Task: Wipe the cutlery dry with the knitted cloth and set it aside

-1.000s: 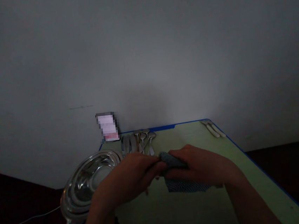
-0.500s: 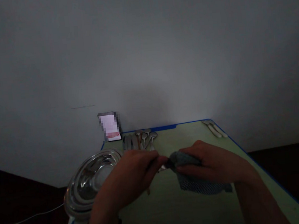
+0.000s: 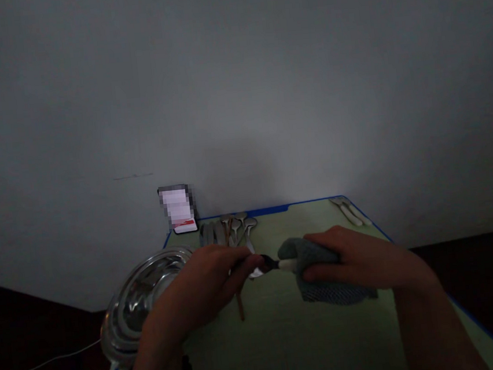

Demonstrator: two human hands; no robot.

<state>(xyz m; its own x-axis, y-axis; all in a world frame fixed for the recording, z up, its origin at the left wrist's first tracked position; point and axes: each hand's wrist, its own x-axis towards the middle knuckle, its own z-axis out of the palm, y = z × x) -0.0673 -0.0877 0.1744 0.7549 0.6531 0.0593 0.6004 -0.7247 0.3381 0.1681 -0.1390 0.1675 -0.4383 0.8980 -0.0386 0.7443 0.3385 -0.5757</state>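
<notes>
Spreading below the left grip (image 3: 215, 272) and right grip (image 3: 358, 258): green tabletop (image 3: 314, 341). Beside the left grip, steel bowl (image 3: 115, 331). Right grip folds snugly round grey cloth (image 3: 303, 252). Between grips, pale-handled utensil (image 3: 287, 265): left grip pinches its metal part. Change: handle, covered earlier, now emerges from cloth; suggests cloth is sliding along it, away from left grip.

One head-worn camera looks from above the near side of the table (image 3: 322, 335), facing forward across it and slightly down. It sits close: left hand (image 3: 220, 272) and right hand (image 3: 355, 256) show large over the table, whose near end is cropped; the wall (image 3: 237, 93) beyond fills the upper half.
</notes>
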